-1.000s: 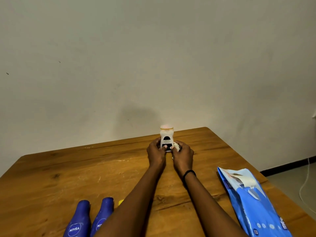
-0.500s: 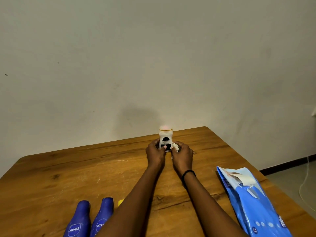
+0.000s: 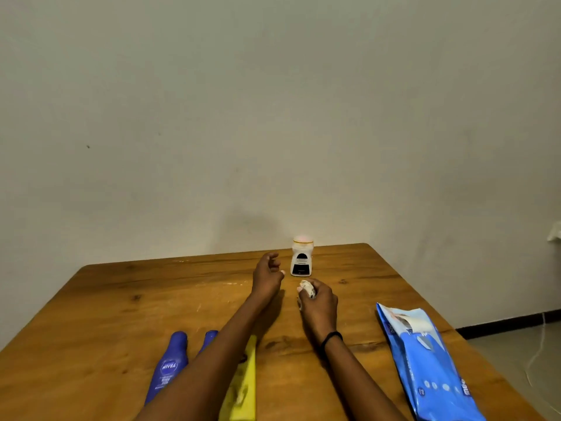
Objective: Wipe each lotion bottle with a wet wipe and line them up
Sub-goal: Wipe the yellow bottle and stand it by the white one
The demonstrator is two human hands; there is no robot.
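Observation:
A small white lotion bottle (image 3: 301, 256) with a pale cap stands upright near the table's far edge. My left hand (image 3: 268, 276) hovers just left of it, fingers loosely curled and apart, holding nothing. My right hand (image 3: 317, 300) is a little nearer than the bottle, shut on a crumpled wet wipe (image 3: 308, 289). Two dark blue Nivea bottles lie flat at the near left: one in full view (image 3: 169, 364), the other (image 3: 209, 337) mostly hidden behind my left forearm. A yellow bottle (image 3: 244, 387) lies beside them, partly covered by the arm.
A blue wet wipe pack (image 3: 425, 366) with its flap peeled back lies at the near right of the wooden table (image 3: 121, 314). A plain wall stands right behind the table. The floor shows past the table's right edge.
Both hands have let go of the white bottle and pulled back toward me. The bottle now stands alone. The view has tilted down, showing more of the blue and yellow bottles.

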